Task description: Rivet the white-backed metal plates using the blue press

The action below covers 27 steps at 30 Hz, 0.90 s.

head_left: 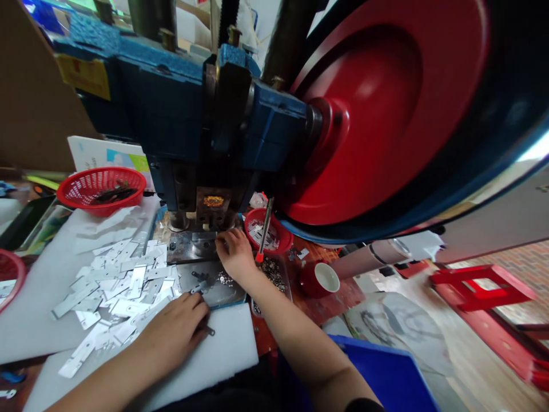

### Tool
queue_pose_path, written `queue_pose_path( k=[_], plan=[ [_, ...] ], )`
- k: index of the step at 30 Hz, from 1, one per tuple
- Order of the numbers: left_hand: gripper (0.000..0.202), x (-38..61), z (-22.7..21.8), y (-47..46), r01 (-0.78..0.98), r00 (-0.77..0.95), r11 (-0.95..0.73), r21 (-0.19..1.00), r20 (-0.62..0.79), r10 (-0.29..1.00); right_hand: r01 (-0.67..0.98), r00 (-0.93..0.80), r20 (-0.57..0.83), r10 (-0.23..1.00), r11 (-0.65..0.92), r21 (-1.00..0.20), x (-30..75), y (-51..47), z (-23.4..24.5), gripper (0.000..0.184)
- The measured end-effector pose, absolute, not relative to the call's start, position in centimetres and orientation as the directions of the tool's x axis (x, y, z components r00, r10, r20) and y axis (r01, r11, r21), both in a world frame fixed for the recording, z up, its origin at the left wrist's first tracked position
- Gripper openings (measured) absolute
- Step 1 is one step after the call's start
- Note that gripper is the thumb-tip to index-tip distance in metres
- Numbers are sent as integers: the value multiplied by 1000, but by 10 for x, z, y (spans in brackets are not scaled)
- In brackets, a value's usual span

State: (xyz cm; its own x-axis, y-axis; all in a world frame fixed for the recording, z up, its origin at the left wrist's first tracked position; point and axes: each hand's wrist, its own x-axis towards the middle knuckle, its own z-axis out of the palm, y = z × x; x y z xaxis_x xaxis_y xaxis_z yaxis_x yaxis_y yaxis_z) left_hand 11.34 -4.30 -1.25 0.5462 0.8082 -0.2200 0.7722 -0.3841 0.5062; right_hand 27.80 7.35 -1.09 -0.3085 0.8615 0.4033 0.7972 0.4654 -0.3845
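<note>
My right hand (pixel 237 254) reaches to the right end of the metal die block (pixel 184 249) under the press head (pixel 212 206). Its fingers are bent together at the block's edge, and what they pinch is hidden. On the left, my left hand (pixel 178 329) rests low over the white foam with curled fingers. A small dark metal piece with a hole (pixel 209 330) sticks out from under its thumb side. Just past its fingertips, small dark metal parts (pixel 199 280) and a scatter of tiny shiny fittings (pixel 225 278) lie on the steel plate (pixel 231 294).
Flat silver metal strips (pixel 124 280) are heaped on the foam sheet (pixel 47 303) at left. A red basket (pixel 71 191) stands behind them. Right of the die are a red bowl (pixel 285 240), a tray of small fittings (pixel 274 274) and a red cup (pixel 313 280). A large red flywheel (pixel 386 114) overhangs the right.
</note>
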Motion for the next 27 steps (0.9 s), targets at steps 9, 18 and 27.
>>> queue_pose_path(
  k=[9, 18, 27],
  plan=[
    [18, 101, -4, -37, 691, 475, -226, 686, -196, 858, 850, -325, 388, 862, 446, -280, 257, 88, -4, 14],
    [30, 65, 18, 33, 575, 58, -28, 818, -7, 998, 865, -262, 376, 889, 389, -316, 254, 89, -2, 14],
    [34, 63, 18, 55, 549, -58, 8, 836, 29, 998, 814, -482, 362, 798, 560, -153, 269, 71, 15, 26]
  ],
)
